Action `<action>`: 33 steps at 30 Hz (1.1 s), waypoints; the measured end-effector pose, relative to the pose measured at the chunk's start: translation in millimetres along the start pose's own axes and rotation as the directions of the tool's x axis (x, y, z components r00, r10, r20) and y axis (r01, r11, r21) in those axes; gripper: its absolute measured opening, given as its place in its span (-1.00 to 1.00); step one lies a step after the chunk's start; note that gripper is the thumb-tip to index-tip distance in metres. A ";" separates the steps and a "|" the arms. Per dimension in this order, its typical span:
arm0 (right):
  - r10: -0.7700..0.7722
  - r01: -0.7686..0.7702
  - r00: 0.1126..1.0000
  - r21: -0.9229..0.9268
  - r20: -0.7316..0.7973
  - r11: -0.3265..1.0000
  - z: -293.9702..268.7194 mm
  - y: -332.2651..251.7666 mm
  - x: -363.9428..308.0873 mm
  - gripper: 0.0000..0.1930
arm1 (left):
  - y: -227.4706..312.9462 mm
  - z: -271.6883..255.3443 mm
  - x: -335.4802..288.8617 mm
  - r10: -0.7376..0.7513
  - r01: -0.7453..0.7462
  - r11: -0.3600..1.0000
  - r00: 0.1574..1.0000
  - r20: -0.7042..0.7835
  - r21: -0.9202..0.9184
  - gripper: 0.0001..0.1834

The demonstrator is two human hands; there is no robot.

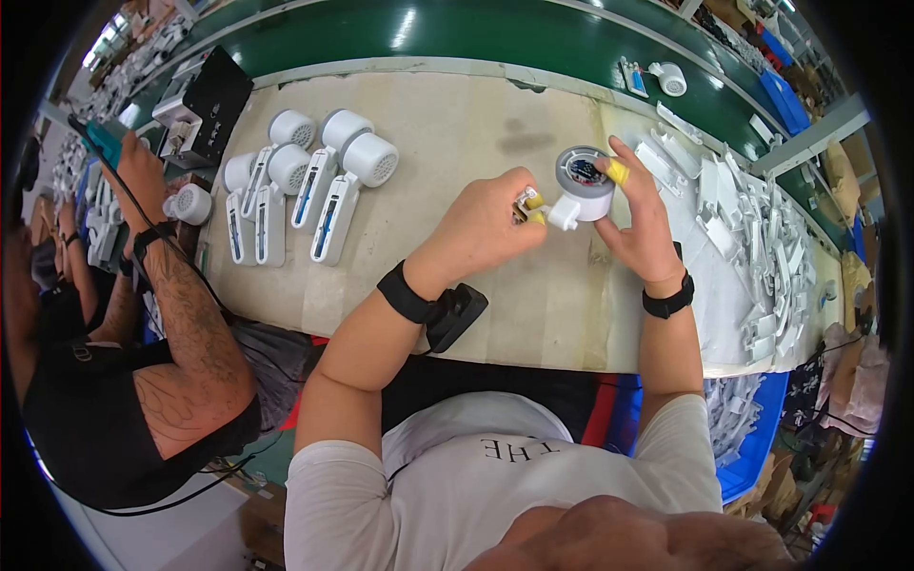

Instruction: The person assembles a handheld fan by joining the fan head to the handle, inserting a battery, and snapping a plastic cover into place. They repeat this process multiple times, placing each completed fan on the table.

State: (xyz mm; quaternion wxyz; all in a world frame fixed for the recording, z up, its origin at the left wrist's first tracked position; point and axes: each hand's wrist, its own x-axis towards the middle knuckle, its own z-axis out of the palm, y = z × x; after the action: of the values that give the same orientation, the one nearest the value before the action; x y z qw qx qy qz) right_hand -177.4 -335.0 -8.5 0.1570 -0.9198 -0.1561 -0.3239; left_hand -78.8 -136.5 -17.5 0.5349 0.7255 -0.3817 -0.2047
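Note:
Above the middle right of the table, my right hand (640, 214) grips a round white housing (596, 206) with a grey rim between thumb and fingers. Its upturned face shows dark inner parts, and a short white neck (564, 212) juts toward my left hand. My left hand (487, 221) is closed, fingertips pinched beside that neck. A small whitish piece shows at those fingertips, but I cannot make out what it is. Yellow covers wrap fingertips on both hands. Black bands circle both wrists, the left one with a black block (457, 316) attached.
Several white handheld units (335, 217) with round heads stand at the table's left. Behind them sits a black box-shaped machine (202, 107). White plastic shells (762, 247) heap up at right, above a blue bin (762, 447). A co-worker's hand (141, 181) holds a teal tool. A green belt (419, 36) runs behind.

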 end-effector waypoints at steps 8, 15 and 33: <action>0.313 -0.396 0.912 0.770 0.265 0.501 -10.5 -5.4 -6.6 -0.31 | -0.3 2.5 -1.2 -0.007 0.002 0.997 0.998 0.063 0.071 -0.76; 0.133 -0.273 0.947 0.517 0.292 0.812 -22.6 -11.0 2.8 -0.55 | 1.8 15.3 -1.3 -0.030 -0.014 0.961 0.988 0.154 0.276 -0.70; 0.234 -0.370 0.929 0.670 0.288 0.643 -12.2 3.0 -5.8 -0.62 | 3.3 28.7 -10.6 -0.040 0.025 0.997 0.973 0.225 0.071 -0.78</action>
State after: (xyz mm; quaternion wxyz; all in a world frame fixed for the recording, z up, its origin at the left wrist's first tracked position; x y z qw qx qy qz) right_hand -187.2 -343.5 -3.7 0.5389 -0.8235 -0.1262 -0.1246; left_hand -106.9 -146.5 -25.5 0.4597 0.7211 -0.4350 -0.2819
